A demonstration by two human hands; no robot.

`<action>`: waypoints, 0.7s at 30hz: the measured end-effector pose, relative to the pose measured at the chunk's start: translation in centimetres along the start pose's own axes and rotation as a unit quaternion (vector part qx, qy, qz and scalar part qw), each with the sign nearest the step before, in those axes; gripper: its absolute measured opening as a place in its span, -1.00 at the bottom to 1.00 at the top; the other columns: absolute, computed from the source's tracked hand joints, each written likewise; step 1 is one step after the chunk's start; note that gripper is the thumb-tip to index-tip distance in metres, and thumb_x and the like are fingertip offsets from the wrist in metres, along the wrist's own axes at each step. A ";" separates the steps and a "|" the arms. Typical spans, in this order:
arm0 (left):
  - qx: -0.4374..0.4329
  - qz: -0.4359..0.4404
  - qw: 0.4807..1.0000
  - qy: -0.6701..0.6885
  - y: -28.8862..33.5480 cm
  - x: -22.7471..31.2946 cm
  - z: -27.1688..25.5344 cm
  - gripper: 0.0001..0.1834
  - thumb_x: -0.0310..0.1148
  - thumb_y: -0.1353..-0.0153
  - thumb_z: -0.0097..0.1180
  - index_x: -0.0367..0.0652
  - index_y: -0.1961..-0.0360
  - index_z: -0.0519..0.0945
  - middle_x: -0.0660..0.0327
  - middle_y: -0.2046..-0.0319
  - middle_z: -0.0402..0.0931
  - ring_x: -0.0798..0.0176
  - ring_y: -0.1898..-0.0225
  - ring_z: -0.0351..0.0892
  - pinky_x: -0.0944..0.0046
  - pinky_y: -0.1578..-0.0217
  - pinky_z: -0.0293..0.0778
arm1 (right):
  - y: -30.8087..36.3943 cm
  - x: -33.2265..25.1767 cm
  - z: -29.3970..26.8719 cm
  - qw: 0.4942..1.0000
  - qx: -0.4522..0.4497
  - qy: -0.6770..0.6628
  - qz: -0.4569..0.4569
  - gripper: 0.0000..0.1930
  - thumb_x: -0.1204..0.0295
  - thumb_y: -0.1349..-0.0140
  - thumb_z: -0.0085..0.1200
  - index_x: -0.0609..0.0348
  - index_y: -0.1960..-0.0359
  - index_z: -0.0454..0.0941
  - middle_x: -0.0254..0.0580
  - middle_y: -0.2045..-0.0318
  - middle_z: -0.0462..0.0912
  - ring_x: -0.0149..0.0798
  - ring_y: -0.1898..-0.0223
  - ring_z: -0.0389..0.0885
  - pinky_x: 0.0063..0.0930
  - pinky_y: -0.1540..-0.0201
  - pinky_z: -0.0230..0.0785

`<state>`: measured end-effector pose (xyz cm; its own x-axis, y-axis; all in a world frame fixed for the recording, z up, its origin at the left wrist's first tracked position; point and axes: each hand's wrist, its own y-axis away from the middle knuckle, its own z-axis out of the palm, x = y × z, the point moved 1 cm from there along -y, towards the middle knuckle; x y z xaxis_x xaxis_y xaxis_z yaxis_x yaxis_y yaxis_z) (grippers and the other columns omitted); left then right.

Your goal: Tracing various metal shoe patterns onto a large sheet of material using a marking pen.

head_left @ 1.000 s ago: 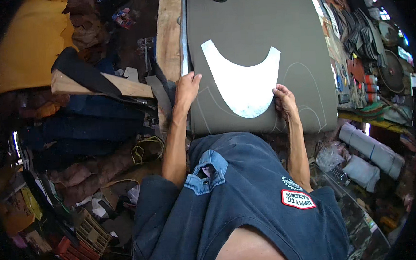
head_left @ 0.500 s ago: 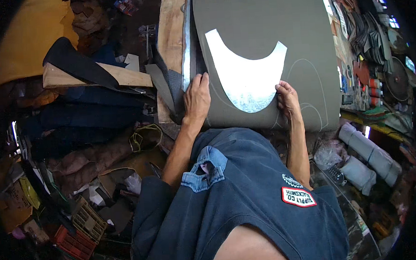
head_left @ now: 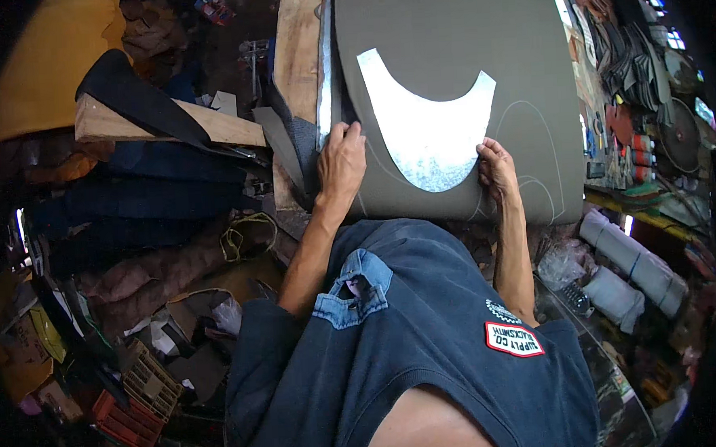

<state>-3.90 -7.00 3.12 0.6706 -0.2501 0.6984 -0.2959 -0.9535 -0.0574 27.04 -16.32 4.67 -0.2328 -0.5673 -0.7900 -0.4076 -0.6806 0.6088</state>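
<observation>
A shiny crescent-shaped metal template (head_left: 431,151) lies on a broad grey-green sheet (head_left: 453,24), its two horns pointing away from me. My right hand (head_left: 497,168) pinches the template's right edge between thumb and fingers. At the sheet's left edge, my left hand (head_left: 342,161) is closed, its fingers bent around that edge; the fingertips are partly hidden. Pale curved outlines (head_left: 541,125) are drawn on the sheet to the right of the template, and another faint line shows at its left.
A wooden board (head_left: 297,57) with a metal strip runs along the sheet's left side. Farther left, a dark curved strip (head_left: 145,105) lies over a wooden beam (head_left: 227,129). Crates (head_left: 129,422) and scraps crowd the lower left; wrapped rolls (head_left: 635,257) lie at right.
The sheet's left edge and the template have shifted very slightly to the right. My left hand has edged a little up and right; my right hand keeps its pinch.
</observation>
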 end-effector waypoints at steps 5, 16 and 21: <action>0.071 -0.014 0.997 0.036 -0.1 -2.1 -0.7 -0.78 -0.33 -0.22 0.10 -0.31 0.27 0.57 -0.17 0.43 0.54 -0.23 0.34 0.56 -0.04 0.33 0.46 | 0.4 0.0 -0.6 0.997 -0.023 -0.076 -0.025 -0.79 0.45 -0.31 -0.06 0.12 0.04 0.47 -0.58 0.57 0.39 -0.66 0.73 0.14 -0.75 0.73 -0.06; -0.020 -0.002 0.990 -0.143 1.7 0.1 -1.8 -0.59 -0.20 -0.24 0.11 -0.47 0.24 0.58 -0.25 0.28 0.51 -0.27 0.18 0.47 -0.06 0.13 0.35 | -6.8 -5.9 -6.9 0.974 -0.005 -0.203 -0.100 -0.78 0.48 -0.31 -0.03 0.12 0.02 0.43 -0.57 0.56 0.34 -0.66 0.76 0.02 -0.68 0.77 -0.16; -0.016 -0.051 0.987 -0.152 1.2 -0.5 -0.7 -0.52 -0.17 -0.20 0.15 -0.52 0.20 0.56 -0.26 0.22 0.53 -0.31 0.16 0.49 -0.10 0.11 0.37 | -12.6 -12.3 -8.4 0.957 -0.020 -0.243 -0.155 -0.77 0.52 -0.21 -0.01 0.11 0.08 0.47 -0.55 0.58 0.33 -0.63 0.74 0.11 -0.65 0.75 -0.07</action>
<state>-5.07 -7.95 3.22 0.8693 -0.1968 0.4534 -0.2349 -0.9716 0.0287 42.44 -4.65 7.38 -0.4926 -0.0586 -0.8683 -0.4919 -0.8043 0.3333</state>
